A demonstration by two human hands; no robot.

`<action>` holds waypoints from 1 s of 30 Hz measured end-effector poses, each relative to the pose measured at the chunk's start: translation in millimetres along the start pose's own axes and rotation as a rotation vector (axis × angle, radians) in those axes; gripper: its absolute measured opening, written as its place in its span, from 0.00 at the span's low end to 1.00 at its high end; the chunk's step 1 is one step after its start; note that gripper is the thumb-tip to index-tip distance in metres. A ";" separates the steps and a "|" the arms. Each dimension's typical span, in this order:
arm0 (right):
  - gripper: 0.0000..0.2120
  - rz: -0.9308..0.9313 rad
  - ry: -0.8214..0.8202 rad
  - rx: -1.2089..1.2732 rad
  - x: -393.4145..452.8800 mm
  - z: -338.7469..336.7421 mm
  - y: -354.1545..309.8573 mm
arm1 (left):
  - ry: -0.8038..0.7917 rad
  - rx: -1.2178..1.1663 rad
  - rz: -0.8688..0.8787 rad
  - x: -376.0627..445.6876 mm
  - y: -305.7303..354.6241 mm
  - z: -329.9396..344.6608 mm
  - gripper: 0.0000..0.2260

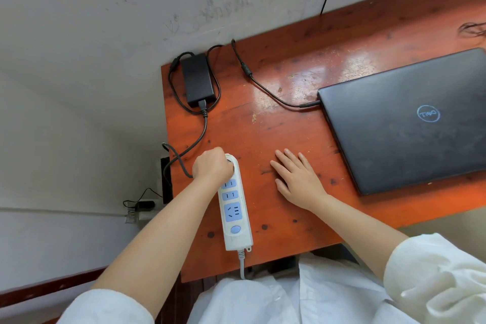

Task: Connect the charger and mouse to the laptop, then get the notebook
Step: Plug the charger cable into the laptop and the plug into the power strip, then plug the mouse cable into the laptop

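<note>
A rectangular matte-black charger brick [197, 79] is seen at the far left corner of the glossy, reddish wooden tabletop [276, 123], with its thin black cord looped around it. A thicker black cable [196, 143] is run from the brick's near end down toward the left hand [213, 165]. That hand is closed into a fist over the far end of a long white plastic power strip [234, 208]; whatever is gripped beneath it is hidden, so the plug itself cannot be made out. The bare forearm is stretched forward from a rolled white sleeve. On the strip, blue socket panels and a round blue button are left uncovered, and a grey cord leaves its near end over the tabletop edge.

Further right, the right hand [297, 177] is laid flat, palm down, on the bare wood, fingers spread and holding nothing. The slim charger lead [273, 95] is run across the tabletop and meets the left edge of the laptop [410, 121]. The laptop is closed, dark grey and dusty, with a round logo on its lid, lying at the right side of the tabletop.
</note>
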State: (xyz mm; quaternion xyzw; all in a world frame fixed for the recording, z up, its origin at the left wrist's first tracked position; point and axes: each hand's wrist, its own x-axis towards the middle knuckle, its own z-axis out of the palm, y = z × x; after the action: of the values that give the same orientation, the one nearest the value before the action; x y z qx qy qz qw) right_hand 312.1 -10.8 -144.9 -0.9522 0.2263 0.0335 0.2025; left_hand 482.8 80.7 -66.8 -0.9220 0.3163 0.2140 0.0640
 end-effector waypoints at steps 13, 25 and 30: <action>0.15 0.025 0.084 0.126 -30.7 -138.5 94.6 | 0.074 0.367 -0.026 -33.8 85.3 -12.4 0.16; 0.16 0.246 0.333 -0.054 -143.6 -277.5 317.7 | 0.401 -0.051 0.356 -57.6 390.1 -10.1 0.15; 0.16 0.323 0.329 -0.032 -128.5 -299.1 394.8 | 0.377 -0.064 0.345 -28.0 463.0 -16.9 0.15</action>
State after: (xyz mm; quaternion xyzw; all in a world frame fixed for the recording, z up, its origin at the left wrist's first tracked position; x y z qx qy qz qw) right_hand 13.2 -399.0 2.7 -0.8993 0.4054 -0.0866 0.1396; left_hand 186.2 -274.6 -31.3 -0.8795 0.4684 0.0561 -0.0626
